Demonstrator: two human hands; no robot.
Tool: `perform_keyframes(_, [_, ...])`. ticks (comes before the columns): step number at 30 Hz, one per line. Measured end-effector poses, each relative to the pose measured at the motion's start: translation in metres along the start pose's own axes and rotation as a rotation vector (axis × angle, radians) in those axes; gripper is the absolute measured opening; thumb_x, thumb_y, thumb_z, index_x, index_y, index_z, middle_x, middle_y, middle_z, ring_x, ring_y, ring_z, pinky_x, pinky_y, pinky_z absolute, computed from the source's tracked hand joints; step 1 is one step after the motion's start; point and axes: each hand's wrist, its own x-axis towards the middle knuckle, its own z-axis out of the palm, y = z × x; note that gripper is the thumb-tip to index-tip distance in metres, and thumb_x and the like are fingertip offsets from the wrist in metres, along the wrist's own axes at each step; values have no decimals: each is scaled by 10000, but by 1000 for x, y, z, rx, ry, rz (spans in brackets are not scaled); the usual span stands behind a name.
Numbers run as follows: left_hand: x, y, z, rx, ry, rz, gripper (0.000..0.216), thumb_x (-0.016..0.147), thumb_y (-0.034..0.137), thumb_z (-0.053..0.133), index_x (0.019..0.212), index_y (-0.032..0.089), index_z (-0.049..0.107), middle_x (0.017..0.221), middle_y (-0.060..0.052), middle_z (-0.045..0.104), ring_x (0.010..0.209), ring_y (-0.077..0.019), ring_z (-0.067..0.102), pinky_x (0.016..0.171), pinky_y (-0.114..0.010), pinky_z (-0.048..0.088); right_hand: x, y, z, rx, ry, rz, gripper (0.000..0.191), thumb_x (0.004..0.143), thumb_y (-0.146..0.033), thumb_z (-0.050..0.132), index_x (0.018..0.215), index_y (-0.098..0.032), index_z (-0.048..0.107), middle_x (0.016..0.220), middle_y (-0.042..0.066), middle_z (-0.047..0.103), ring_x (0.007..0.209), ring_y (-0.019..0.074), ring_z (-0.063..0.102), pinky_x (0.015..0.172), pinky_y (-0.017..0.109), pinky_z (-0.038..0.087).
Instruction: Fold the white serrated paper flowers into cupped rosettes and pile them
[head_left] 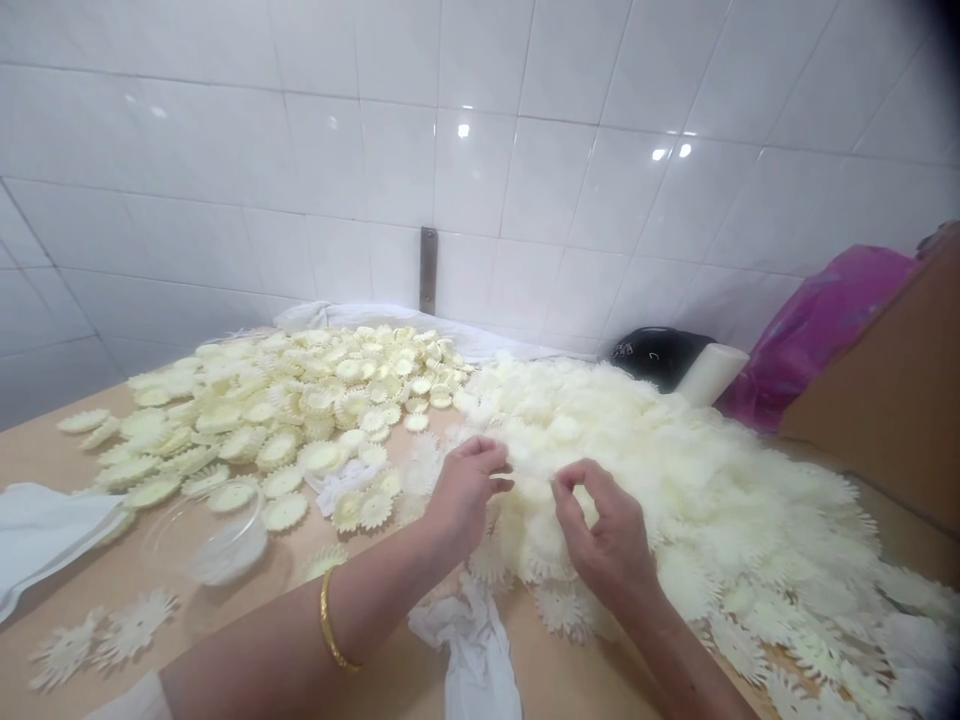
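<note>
My left hand (466, 492), with a gold bangle on its wrist, is raised over the middle of the table, its thumb and fingers curled close together. Facing it, my right hand (606, 530) has thumb and forefinger brought together in a pinch. Whatever lies in either hand blends into the pale background and I cannot make it out. Behind and below both hands spreads a heap of thin, cream-white flower-shaped pieces (720, 520) with notched edges. To the left is a pile of thicker, yellowish round pieces (300, 400) with toothed rims.
A clear round bowl (229, 555) with whitish contents stands at left. A white cloth (476, 650) lies in front, another white sheet (52, 535) at the left edge. Back right are a black object (656, 355), a white roll (712, 372), a magenta bag (817, 320) and a cardboard box (885, 380).
</note>
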Motion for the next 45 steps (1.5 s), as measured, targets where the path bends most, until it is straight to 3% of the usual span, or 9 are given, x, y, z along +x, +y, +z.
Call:
perform_keyframes(6, [8, 2, 1, 2, 37, 32, 181, 589, 224, 643, 582, 156, 476, 634, 15, 482, 621, -96, 471, 613, -248, 372, 0, 2, 0, 10, 23, 56, 120, 785, -195, 411, 669, -200, 442, 638, 16, 504, 627, 159, 481, 609, 279, 378])
perform_keyframes(12, [20, 20, -12, 26, 193, 19, 111, 676, 176, 564, 624, 157, 468, 647, 16, 471, 589, -80, 459, 617, -247, 378, 1, 11, -7, -9, 131, 183, 121, 795, -264, 442, 715, -196, 501, 669, 26, 553, 633, 167, 521, 604, 282, 405])
perform_keyframes(17, [13, 10, -3, 48, -23, -29, 200, 621, 219, 644, 568, 148, 465, 587, 10, 468, 562, -89, 450, 579, -246, 376, 4, 23, -7, 2, 180, 270, 127, 769, -300, 494, 770, -181, 540, 762, 34, 590, 735, 181, 546, 674, 295, 422])
perform_keyframes(20, [6, -2, 1, 69, -131, -40, 211, 603, 232, 658, 551, 146, 472, 581, 15, 457, 557, -81, 430, 561, -235, 358, 5, 23, -7, 27, 178, 316, 177, 790, -328, 473, 714, -179, 531, 713, 29, 584, 685, 170, 536, 632, 279, 410])
perform_keyframes(28, [-3, -11, 4, 148, -218, -28, 222, 656, 322, 622, 578, 141, 520, 603, 7, 463, 608, -99, 452, 609, -256, 356, 7, 11, -7, 213, -107, 321, 229, 789, -372, 474, 695, -172, 533, 698, 23, 572, 703, 171, 520, 669, 271, 390])
perform_keyframes(33, [-5, -13, 4, 229, -246, -29, 294, 691, 436, 566, 643, 147, 541, 667, -18, 493, 694, -139, 491, 648, -284, 366, 6, 14, -5, 180, -85, 340, 240, 801, -345, 441, 631, -179, 473, 619, 1, 517, 627, 150, 482, 610, 258, 369])
perform_keyframes(39, [-6, -19, 1, 321, -234, 33, 231, 672, 306, 591, 559, 153, 460, 565, 23, 421, 608, -102, 429, 618, -255, 335, 4, 13, -2, 127, -111, 282, 244, 810, -346, 417, 636, -184, 470, 619, 6, 514, 621, 152, 473, 588, 258, 359])
perform_keyframes(45, [-6, -26, 0, 370, -267, 66, 228, 676, 296, 584, 568, 160, 436, 538, 44, 392, 541, -75, 367, 563, -227, 304, 6, 10, -4, 379, -231, 335, 241, 786, -393, 471, 673, -180, 484, 644, -4, 500, 639, 142, 470, 606, 252, 371])
